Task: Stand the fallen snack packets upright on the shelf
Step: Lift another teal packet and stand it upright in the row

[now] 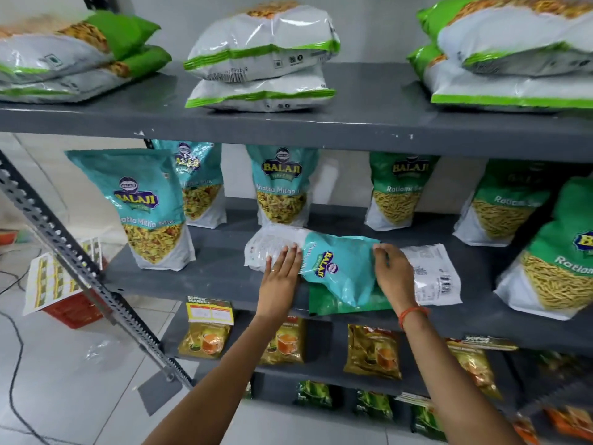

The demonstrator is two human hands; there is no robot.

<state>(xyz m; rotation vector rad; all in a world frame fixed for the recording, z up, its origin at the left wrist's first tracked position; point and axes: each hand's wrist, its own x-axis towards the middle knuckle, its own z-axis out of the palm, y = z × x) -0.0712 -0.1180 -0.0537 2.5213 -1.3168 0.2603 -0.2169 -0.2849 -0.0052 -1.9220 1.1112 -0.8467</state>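
A teal Balaji snack packet lies on its side at the front of the grey middle shelf. My left hand rests flat on its white end, fingers together. My right hand pinches its teal top edge. Under it lies a green packet, back up, with its white barcode end showing to the right of my right hand. Upright teal packets and upright green packets stand along the same shelf.
The top shelf carries stacked flat white-and-green packets. Gold packets stand on the shelf below. A slanted metal upright crosses at left, beside a red crate on the tiled floor.
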